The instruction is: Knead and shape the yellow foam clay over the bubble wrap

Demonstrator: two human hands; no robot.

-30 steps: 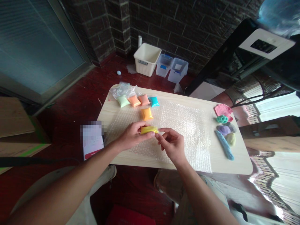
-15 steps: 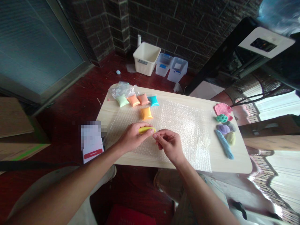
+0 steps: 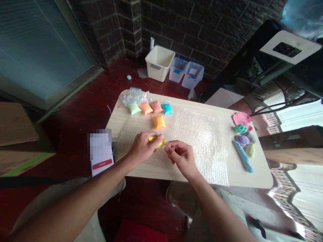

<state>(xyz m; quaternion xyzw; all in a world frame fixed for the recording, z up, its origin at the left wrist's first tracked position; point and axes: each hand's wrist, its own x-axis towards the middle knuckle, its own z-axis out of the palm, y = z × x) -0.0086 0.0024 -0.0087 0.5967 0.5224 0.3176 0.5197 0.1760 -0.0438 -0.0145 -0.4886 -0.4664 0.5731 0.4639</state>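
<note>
My left hand (image 3: 143, 146) is closed round a small yellow clay packet (image 3: 159, 142), its thumb lying across the top. At the packet's right end, the thumb and forefinger of my right hand (image 3: 180, 154) pinch what looks like the clear wrapper edge. Just beyond my hands an orange-yellow clay packet (image 3: 159, 122) rests on the bubble wrap (image 3: 199, 134). Behind it stand a pale green packet (image 3: 133, 108), an orange packet (image 3: 145, 108), a salmon packet (image 3: 156, 107) and a turquoise packet (image 3: 167, 108) in a row.
Crumpled clear plastic (image 3: 135, 96) lies at the table's back left corner. On the right of the table (image 3: 259, 176) are pink clay (image 3: 241, 118), a green openwork lump (image 3: 240, 128), a purple lump (image 3: 242, 140) and a blue roll (image 3: 243, 157). A phone-like screen (image 3: 101, 151) is at the left edge.
The yellow packet has turned in my left hand, and its right end now tips down towards me. My left thumb has moved up over it. My right hand stays pinched at its end.
</note>
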